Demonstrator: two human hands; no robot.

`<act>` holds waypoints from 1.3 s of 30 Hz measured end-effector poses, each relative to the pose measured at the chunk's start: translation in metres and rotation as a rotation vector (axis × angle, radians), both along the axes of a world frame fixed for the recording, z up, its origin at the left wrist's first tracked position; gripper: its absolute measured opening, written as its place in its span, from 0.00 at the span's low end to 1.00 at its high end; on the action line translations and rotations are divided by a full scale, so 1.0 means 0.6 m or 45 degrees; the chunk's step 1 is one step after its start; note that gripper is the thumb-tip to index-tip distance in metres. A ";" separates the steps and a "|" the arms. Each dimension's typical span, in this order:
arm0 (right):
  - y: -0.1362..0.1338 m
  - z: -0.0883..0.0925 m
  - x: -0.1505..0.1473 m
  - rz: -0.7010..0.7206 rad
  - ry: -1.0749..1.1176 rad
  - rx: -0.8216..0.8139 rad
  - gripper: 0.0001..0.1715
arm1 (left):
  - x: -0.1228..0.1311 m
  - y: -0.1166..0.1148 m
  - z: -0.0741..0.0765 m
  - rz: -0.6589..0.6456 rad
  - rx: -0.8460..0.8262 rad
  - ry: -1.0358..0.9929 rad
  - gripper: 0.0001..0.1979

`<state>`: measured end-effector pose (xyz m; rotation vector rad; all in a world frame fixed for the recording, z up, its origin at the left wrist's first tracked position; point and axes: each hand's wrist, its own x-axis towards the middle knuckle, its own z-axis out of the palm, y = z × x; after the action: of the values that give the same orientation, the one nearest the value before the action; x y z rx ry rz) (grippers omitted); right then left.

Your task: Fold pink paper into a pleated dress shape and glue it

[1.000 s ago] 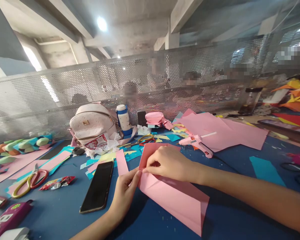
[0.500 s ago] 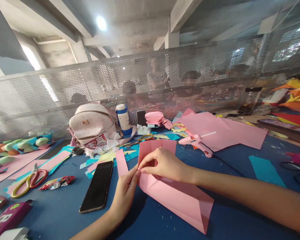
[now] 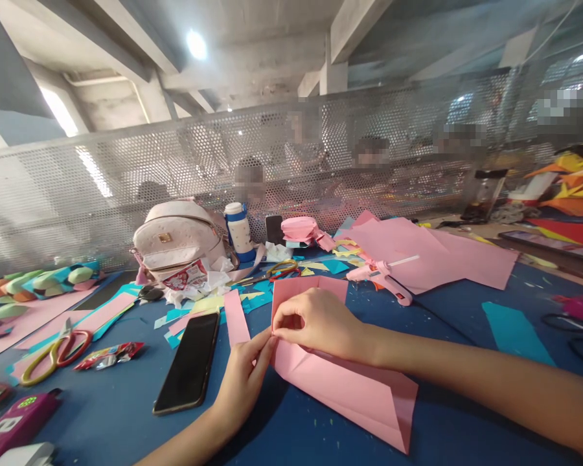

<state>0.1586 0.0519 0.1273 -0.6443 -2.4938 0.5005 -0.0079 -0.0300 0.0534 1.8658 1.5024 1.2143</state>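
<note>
- The right hand (image 3: 320, 320) covered the middle of the pink paper (image 3: 354, 391), so the crease beneath the palm could not be seen.
- The right forearm was cut off by the right frame edge, and the left forearm by the bottom edge.
- The exact contact between the thumbs and the paper edge was hard to make out, because the fingertips of both hands met at one spot.
- Figures behind the perforated screen (image 3: 126, 175) were too indistinct to describe.
- A purple case (image 3: 14, 424) at the lower left was partly cut off by the frame.
- The pink paper lay folded on the blue tabletop (image 3: 102, 414), directly in front of the person. Its far flap stood up behind the right hand and its near corner pointed toward the lower right.
- The left hand (image 3: 245, 382) had its fingers (image 3: 263, 346) closed in a pinch on the left edge of the paper.
- The right hand had its fingers (image 3: 282, 317) curled shut, pinching the same edge just beside the left fingertips.
- A dark phone (image 3: 187, 362) lay just left of the left hand, and a pink strip (image 3: 236, 317) lay between the phone and the paper.
- A pink glue gun (image 3: 381, 278) lay beyond the right hand, apart from it.
- Scissors (image 3: 53, 349) lay well apart at the left.
</note>
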 end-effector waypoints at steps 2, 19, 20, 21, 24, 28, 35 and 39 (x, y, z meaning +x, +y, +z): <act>-0.001 0.000 0.001 0.021 -0.007 0.091 0.03 | 0.000 0.000 -0.001 -0.005 -0.009 0.020 0.20; -0.020 0.020 0.013 0.190 -0.142 1.153 0.09 | 0.001 -0.001 0.012 -0.132 0.263 0.172 0.17; -0.023 0.025 0.014 0.201 -0.162 1.146 0.07 | 0.001 -0.002 0.014 -0.126 0.269 0.169 0.17; -0.024 0.029 0.016 0.211 -0.183 1.126 0.06 | 0.002 -0.003 0.017 -0.113 0.260 0.153 0.16; -0.021 0.045 0.021 0.211 -0.186 1.034 0.04 | 0.002 -0.008 0.026 -0.066 0.181 0.062 0.16; -0.018 0.061 0.021 0.185 -0.153 0.957 0.08 | 0.003 -0.014 0.037 -0.089 0.128 -0.029 0.17; -0.034 0.073 0.013 0.196 -0.309 0.981 0.09 | 0.004 -0.012 0.039 -0.162 0.139 -0.053 0.17; -0.025 0.073 0.011 0.199 -0.226 0.864 0.10 | 0.002 -0.015 0.040 -0.081 0.111 -0.133 0.18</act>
<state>0.1649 0.0366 0.1710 -0.2295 -2.6536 -0.3682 -0.0065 -0.0389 0.0772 1.8602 1.3451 1.3447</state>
